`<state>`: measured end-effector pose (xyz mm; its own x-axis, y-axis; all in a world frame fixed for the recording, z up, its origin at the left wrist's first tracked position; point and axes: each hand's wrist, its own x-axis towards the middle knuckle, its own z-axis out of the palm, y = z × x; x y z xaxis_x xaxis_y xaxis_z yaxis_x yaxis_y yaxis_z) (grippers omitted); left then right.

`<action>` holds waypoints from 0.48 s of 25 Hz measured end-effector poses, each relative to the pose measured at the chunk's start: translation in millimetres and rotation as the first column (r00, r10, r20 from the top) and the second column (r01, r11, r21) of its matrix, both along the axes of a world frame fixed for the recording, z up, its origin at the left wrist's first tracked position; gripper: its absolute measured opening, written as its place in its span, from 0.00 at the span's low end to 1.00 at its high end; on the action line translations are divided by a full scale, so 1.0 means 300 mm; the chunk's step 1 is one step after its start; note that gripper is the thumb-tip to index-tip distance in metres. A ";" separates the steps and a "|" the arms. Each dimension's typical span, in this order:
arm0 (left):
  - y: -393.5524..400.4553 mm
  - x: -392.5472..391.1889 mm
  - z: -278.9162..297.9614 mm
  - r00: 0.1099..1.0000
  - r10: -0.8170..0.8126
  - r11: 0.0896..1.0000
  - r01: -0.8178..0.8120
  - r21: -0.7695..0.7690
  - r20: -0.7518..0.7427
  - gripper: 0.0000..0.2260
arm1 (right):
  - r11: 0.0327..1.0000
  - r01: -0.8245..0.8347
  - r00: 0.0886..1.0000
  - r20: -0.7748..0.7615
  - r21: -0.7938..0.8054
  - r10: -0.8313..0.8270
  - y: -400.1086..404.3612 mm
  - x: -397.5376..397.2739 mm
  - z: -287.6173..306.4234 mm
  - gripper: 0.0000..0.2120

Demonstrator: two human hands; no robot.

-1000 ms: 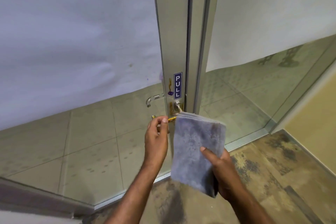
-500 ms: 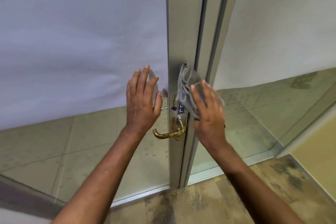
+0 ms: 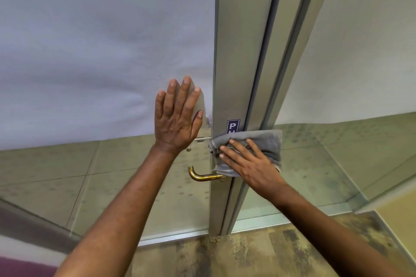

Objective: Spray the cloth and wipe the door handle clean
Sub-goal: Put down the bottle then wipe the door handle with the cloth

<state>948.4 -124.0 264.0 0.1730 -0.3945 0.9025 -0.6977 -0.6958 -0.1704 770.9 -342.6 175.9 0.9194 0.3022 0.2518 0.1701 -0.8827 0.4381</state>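
Note:
A brass lever door handle [image 3: 203, 176] sticks out to the left from the metal door frame [image 3: 238, 51]. My right hand [image 3: 249, 164] presses a folded grey cloth [image 3: 262, 141] flat against the frame just above the handle's base, covering the lower part of a blue PULL sticker [image 3: 233, 125]. My left hand [image 3: 177, 117] lies flat on the glass panel to the left of the frame, fingers spread and pointing up, holding nothing. A silver handle [image 3: 201, 139] on the far side of the glass shows between my hands. No spray bottle is in view.
White sheeting [image 3: 90, 40] covers the upper glass on both sides of the frame. Through the lower glass I see a tiled floor [image 3: 67, 175]. Worn, stained flooring [image 3: 247, 254] lies on my side of the door.
My right hand has brought the cloth up from in front of me and pressed it onto the frame, then slid it down toward the handle. My left hand left the handle and laid itself flat on the glass.

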 end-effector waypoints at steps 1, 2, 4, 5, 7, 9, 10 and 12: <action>0.000 0.002 -0.001 1.000 -0.004 1.000 0.004 -0.005 0.007 0.29 | 1.000 -0.001 0.999 -0.049 -0.023 0.000 -0.020 -0.017 -0.004 0.46; 0.000 0.002 -0.001 1.000 -0.006 1.000 0.007 -0.011 0.008 0.29 | 0.999 0.006 0.997 -0.073 -0.036 -0.009 -0.033 -0.031 -0.004 0.47; -0.002 -0.003 0.000 1.000 -0.015 1.000 0.015 -0.028 -0.004 0.28 | 1.000 0.007 1.000 -0.027 0.006 -0.007 -0.033 -0.043 0.008 0.45; -0.005 -0.006 0.000 1.000 -0.022 0.999 0.022 -0.033 -0.010 0.27 | 0.998 0.005 1.000 0.030 0.062 -0.007 -0.025 -0.039 0.022 0.43; -0.008 -0.006 0.000 1.000 -0.017 0.999 0.017 -0.038 0.003 0.26 | 0.972 -0.010 0.986 0.162 0.236 -0.030 -0.006 -0.003 0.068 0.40; -0.007 -0.003 0.000 1.000 -0.007 0.999 0.008 -0.043 0.017 0.26 | 0.929 -0.053 0.969 0.243 0.365 -0.040 0.015 0.051 0.110 0.37; -0.007 -0.001 -0.001 1.000 -0.007 0.999 0.008 -0.047 0.022 0.26 | 0.926 -0.074 0.966 0.256 0.371 -0.025 0.029 0.074 0.121 0.36; -0.009 0.002 -0.006 1.000 -0.002 0.998 0.004 -0.057 0.029 0.26 | 0.951 -0.111 0.972 0.232 0.287 0.043 0.067 0.098 0.107 0.36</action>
